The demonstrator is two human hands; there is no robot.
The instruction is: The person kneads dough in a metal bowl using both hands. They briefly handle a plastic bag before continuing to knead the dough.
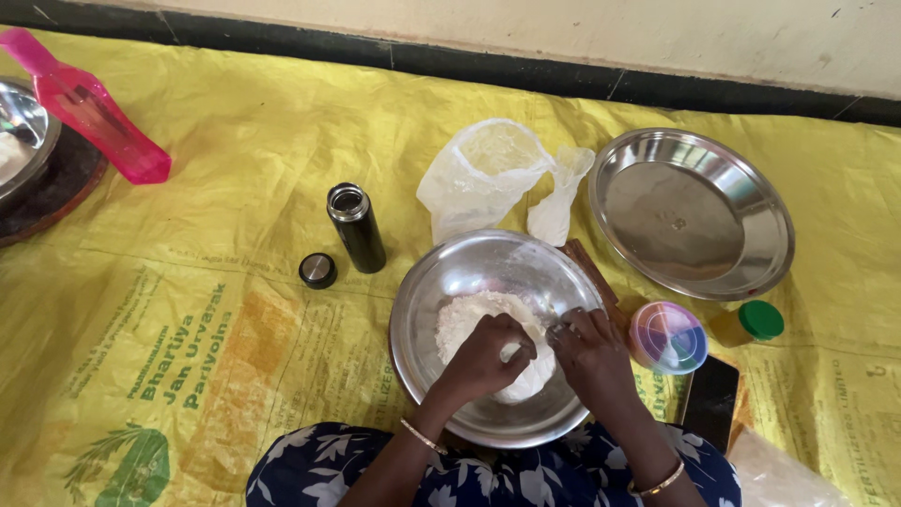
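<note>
Item one, lower centre of the frame: a round steel mixing bowl (418, 310) resting on a yellow printed ground sheet (188, 310), holding a mound of white flour (469, 314).

Item two: our left hand (483, 357), fingers curled down into the flour and closed on a small clump of it. Our right hand (589, 349) is just beside it at the bowl's right rim, fingers bent with flour on the tips; we cannot tell whether it grips the rim or only rests there. The two hands sit close together, not touching.

Item three, right of the bowl: a small round lidded container (668, 336) with coloured compartments, touching or nearly touching the bowl; a green-capped jar (751, 322); a dark phone (710, 399) lying flat.

Item four, upper right: a wide empty steel plate (693, 211).

Item five, above the bowl: an open plastic bag (479, 174), dusted white inside.

Item six, left of the bowl: a black flask (357, 227) standing open, its cap (317, 270) beside it.

Item seven, upper left: a pink bottle (89, 111) lying tilted.

Risks, in our judgement: vigorous working could throw flour over the rim onto the phone; pressure on one side might tip the bowl on the soft sheet; an elbow could knock over the open flask.
</note>
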